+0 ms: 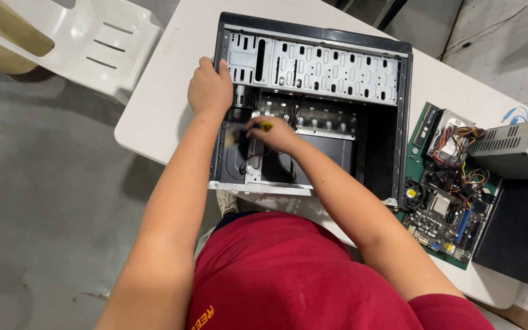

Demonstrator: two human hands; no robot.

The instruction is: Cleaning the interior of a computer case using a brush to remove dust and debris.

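Computer case (313, 104), side panel off, lying flat on white table (172, 79) with open side up, so that interior faces camera. Left hand (210, 87) curled over case's rim at about ten o'clock, fingers hooked on the edge, apparently to steady the chassis. Right hand (274, 133) closed narrowly around small tool with yellow-and-black handle (264, 126), tip aimed toward nine o'clock into lower-left corner of interior; exact kind of tool hard to tell, tip blurred. Perforated drive cage (331, 70) across twelve o'clock side of case, loose black cables (258, 157) trailing just below right hand.

Green motherboard (444, 205) set out at three o'clock, just beside case, with bundle of coloured wires on top. Grey power supply box (514, 150) farther toward two o'clock, touching or nearly touching board's far corner. White plastic chair (99, 43) off at ten o'clock, well apart from table.
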